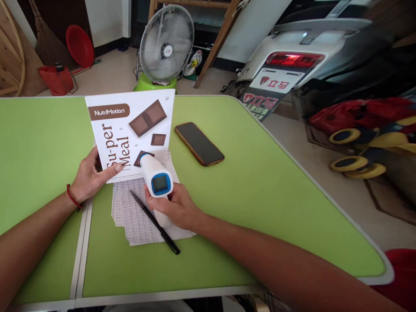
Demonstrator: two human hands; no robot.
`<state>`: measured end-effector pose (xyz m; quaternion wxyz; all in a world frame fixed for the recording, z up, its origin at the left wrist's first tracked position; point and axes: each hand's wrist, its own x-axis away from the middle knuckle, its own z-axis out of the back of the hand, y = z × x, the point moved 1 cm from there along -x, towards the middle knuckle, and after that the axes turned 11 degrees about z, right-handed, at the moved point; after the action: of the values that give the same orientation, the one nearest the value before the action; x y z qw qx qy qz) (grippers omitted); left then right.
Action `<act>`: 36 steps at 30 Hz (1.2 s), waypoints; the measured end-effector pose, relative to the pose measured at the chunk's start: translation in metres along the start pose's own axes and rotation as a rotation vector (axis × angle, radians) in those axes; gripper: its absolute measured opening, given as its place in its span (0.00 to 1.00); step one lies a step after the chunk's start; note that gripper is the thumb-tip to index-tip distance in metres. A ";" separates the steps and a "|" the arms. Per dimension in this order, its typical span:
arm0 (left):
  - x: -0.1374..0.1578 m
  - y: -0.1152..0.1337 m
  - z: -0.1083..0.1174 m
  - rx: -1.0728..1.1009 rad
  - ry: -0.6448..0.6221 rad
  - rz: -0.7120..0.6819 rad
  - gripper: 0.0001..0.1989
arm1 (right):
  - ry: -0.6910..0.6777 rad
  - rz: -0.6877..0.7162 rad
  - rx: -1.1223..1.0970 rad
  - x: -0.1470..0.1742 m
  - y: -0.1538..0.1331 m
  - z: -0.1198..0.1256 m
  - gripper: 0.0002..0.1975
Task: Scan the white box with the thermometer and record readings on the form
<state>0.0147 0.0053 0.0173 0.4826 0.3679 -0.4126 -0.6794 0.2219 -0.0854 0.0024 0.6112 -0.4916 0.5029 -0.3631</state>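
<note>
My left hand grips the lower left corner of a white box printed "NutriMotion Su-per Meal", thumb on its front and the other fingers behind. The box stands nearly upright, its printed side facing me. In my right hand is a white and blue infrared thermometer, fingers wrapped round its handle. Its dark screen faces me and its front end is close to the box's lower right part. Beneath both lie papers covered in handwriting, with a black pen slanting across them.
A smartphone in a brown case lies right of the box on the green table. Past the far edge, a fan stands on a green stool. A white scooter is parked at the right, near red and yellow items.
</note>
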 end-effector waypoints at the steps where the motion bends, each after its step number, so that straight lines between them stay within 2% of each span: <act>1: 0.000 0.000 0.000 0.000 0.000 -0.002 0.28 | -0.001 0.005 -0.001 0.000 0.000 0.000 0.07; 12: -0.001 0.000 0.001 -0.024 0.016 -0.004 0.29 | 0.022 -0.002 -0.025 0.000 0.004 -0.001 0.08; 16: 0.001 0.001 0.000 0.013 0.045 0.003 0.28 | 0.001 0.011 -0.004 -0.001 -0.002 0.002 0.08; 19: 0.002 0.002 0.002 0.005 0.094 -0.040 0.29 | -0.032 0.069 0.190 -0.003 -0.015 0.014 0.11; 22: -0.001 0.001 0.008 -0.046 0.179 -0.128 0.25 | -0.025 0.093 0.470 -0.008 -0.024 0.034 0.22; 25: -0.009 -0.004 0.016 -0.059 0.224 -0.143 0.24 | -0.034 0.070 0.763 -0.016 -0.021 0.054 0.20; 29: -0.020 -0.013 0.024 -0.033 0.190 -0.103 0.27 | -0.020 -0.004 1.053 -0.024 -0.010 0.068 0.22; 33: -0.022 -0.015 0.024 -0.034 0.137 -0.109 0.26 | -0.086 -0.089 1.226 -0.025 -0.005 0.071 0.22; 36: -0.022 -0.016 0.022 -0.062 0.127 -0.102 0.27 | -0.111 -0.047 1.303 -0.023 -0.001 0.073 0.21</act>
<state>-0.0052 0.0340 0.0139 0.4837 0.4158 -0.3406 -0.6908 0.2876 -0.0467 0.0102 0.8009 -0.0496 0.1366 -0.5809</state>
